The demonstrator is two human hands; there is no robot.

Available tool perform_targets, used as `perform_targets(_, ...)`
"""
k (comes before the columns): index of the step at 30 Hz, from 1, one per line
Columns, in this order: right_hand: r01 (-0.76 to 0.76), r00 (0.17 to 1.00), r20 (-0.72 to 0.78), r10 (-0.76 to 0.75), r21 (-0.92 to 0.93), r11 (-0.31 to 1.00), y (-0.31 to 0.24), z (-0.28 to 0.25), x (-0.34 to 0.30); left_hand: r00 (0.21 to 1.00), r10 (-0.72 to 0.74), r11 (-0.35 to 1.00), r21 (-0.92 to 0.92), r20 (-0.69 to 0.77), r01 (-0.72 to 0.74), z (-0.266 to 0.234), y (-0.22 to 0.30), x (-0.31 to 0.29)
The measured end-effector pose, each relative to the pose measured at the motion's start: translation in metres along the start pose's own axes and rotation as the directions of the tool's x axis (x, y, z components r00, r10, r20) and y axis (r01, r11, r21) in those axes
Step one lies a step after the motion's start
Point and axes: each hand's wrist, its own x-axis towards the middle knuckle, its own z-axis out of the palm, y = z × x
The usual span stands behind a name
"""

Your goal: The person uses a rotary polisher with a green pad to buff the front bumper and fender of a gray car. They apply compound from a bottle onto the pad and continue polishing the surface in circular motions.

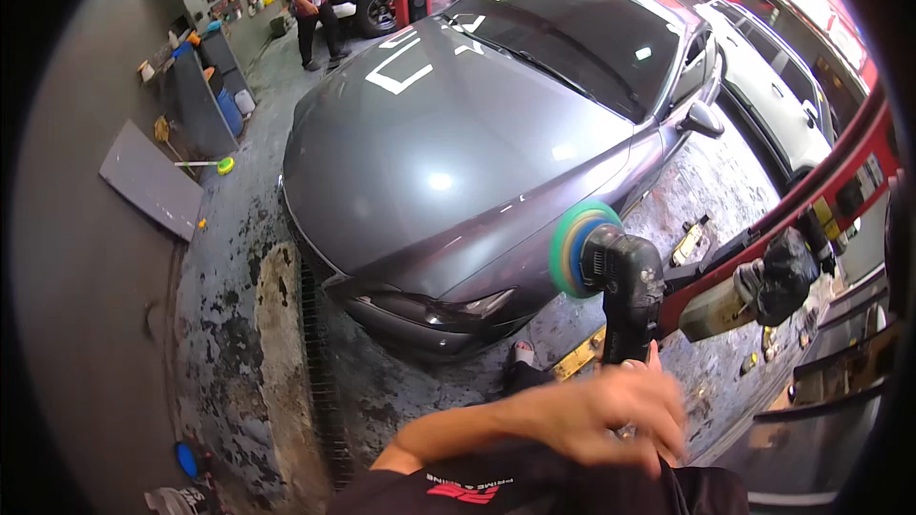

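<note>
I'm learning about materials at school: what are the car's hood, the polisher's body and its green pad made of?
The car's hood: probably painted metal, glossy grey; it shines like a mirror. The polisher's body: likely black plastic, with a dull gleam and moulded-looking ridges. The green pad: perhaps foam, thick and matte, though its texture isn't clear.

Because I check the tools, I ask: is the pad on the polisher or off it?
On: the round green pad sits against the end of the polisher. Whether it is spinning, I cannot tell.
</note>
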Motion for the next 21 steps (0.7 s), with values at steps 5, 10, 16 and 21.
perform_targets(5,0.024,0.978,0.207,-0.008,-0.073,0.997,0.015,0.054,-0.019,0.451,-0.583,0.551,0.078,-0.676,0.831,-0.011,0.011,-0.164)
perform_targets(10,0.053,0.912,0.410,-0.028,-0.050,0.997,0.040,0.108,-0.002,0.533,-0.449,0.864,-0.198,-0.717,0.462,0.006,-0.025,-0.240)
perform_targets(16,0.279,0.810,0.580,-0.080,-0.263,0.924,0.104,0.122,0.007,0.617,-0.353,0.929,-0.185,-0.703,0.321,0.014,-0.039,-0.217)
perform_targets(21,0.295,0.746,0.653,0.131,-0.500,0.814,0.103,0.125,0.018,0.358,-0.349,0.937,-0.314,-0.866,0.153,0.036,-0.036,-0.239)
